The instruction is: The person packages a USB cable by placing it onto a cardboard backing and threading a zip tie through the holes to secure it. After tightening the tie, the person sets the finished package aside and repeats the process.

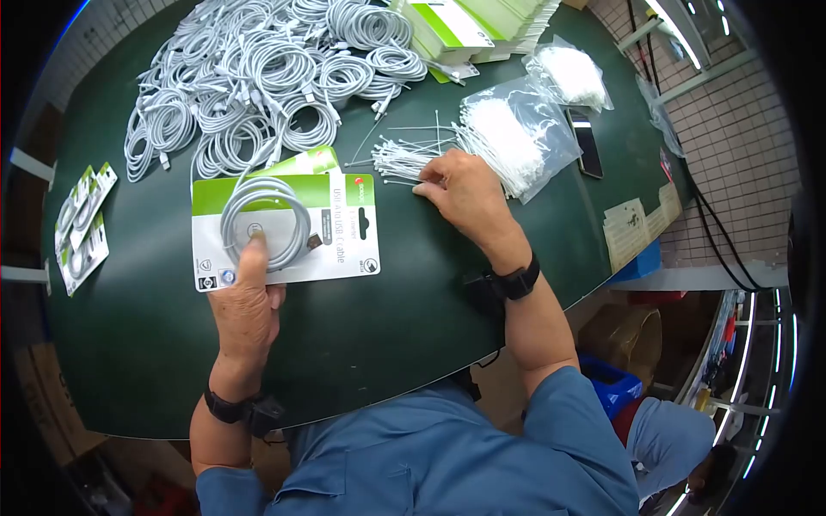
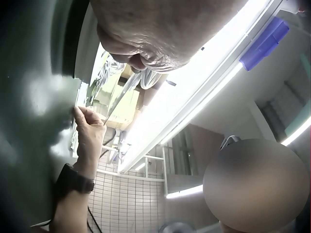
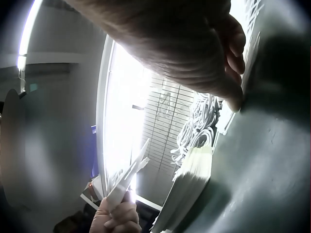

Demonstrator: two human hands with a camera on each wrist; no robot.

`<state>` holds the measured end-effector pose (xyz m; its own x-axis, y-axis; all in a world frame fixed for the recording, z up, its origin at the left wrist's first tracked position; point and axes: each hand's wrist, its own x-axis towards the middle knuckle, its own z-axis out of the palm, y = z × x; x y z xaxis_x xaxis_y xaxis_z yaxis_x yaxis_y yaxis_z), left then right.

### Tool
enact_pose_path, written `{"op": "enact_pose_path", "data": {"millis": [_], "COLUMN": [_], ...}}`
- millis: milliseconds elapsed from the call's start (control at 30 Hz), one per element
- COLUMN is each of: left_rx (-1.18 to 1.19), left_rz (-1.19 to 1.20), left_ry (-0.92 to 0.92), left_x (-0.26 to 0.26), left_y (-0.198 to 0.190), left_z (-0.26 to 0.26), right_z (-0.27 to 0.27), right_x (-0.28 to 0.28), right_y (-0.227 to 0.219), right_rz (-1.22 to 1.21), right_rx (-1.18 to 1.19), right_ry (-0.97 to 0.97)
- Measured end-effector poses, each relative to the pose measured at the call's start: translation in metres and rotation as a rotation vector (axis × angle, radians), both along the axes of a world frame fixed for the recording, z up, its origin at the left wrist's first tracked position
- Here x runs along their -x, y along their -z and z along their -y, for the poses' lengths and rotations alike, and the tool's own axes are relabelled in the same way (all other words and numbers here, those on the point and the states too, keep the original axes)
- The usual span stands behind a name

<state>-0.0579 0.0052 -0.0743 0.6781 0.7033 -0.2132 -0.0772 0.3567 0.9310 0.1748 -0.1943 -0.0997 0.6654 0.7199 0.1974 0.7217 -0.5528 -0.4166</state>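
My left hand holds a green and white card printed "USB A to USB C cable", thumb pressed on the coiled grey cable lying against its face. Under the card's top edge, part of another green card shows. To the right, my right hand reaches down to a loose pile of white cable ties. Its thumb and forefinger come together on a tie at the pile's near edge. In the right wrist view, the curled fingers are close over the table; their tips are partly hidden.
A big heap of coiled grey cables covers the back left. Behind stand stacked green and white cards. Bags of cable ties and a phone lie to the right. Several carded cables are at far left.
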Motion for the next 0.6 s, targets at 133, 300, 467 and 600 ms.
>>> {"op": "enact_pose_path", "data": {"millis": [133, 300, 467, 600], "left_rx": [0.0, -0.021, -0.045, -0.081], "left_rz": [0.009, 0.015, 0.036, 0.041], "left_ry": [-0.033, -0.057, -0.026, -0.017], "left_x": [0.0028, 0.0025, 0.0048, 0.0051], "left_y": [0.0023, 0.0019, 0.0055, 0.0002], "left_z": [-0.0083, -0.0062, -0.0031, 0.0011], "right_z": [-0.0007, -0.0029, -0.0042, -0.0028], "right_x": [0.0008, 0.0024, 0.0072, 0.0091], "right_y": [0.0123, 0.0097, 0.0057, 0.0075], "right_rz": [0.016, 0.001, -0.017, 0.003], "right_rx": [-0.016, -0.088, -0.084, -0.084], "right_ry": [-0.015, -0.046, 0.048, 0.041]}}
